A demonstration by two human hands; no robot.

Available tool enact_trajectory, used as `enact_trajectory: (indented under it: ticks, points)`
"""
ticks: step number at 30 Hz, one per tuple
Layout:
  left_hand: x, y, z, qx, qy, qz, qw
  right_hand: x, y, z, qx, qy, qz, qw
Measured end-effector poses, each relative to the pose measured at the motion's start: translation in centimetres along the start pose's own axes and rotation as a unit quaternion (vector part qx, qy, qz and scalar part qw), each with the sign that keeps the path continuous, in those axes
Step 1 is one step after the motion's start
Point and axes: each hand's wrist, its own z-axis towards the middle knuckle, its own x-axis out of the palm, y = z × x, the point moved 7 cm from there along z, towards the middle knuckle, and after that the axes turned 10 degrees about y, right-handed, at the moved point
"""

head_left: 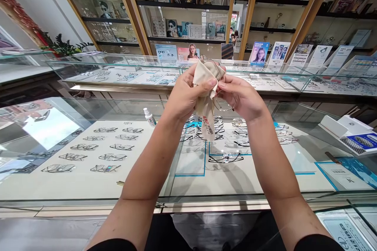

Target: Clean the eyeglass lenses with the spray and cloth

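Observation:
Both my hands are raised together above the glass display case (147, 188). My left hand (188, 86) is closed on a cream cleaning cloth (204, 74), its thumb pressing the folds. Red and dark print shows on the cloth's hanging end. A pair of thin-rimmed eyeglasses (225, 109) is partly wrapped in the cloth; one rim hangs out below my right hand (240, 96). That hand's thumb and fingers pinch the glasses and the cloth's edge close to my left thumb. The cloth and fingers hide much of the frame.
Rows of eyeglasses (112, 157) lie inside the case under glass. A white spray bottle (149, 117) stands left of my forearms. At right is a white box (350, 133) with blue packs. A second glass counter (132, 76) and shelves (182, 6) stand behind.

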Motion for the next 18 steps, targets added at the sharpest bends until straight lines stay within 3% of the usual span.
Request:
enact_trajectory:
  ticks: [18]
  points:
    - [0.32,0.34,-0.09,-0.036,0.005,-0.03,0.999,-0.15,0.1,0.06,-0.024,-0.015,-0.005,1.0]
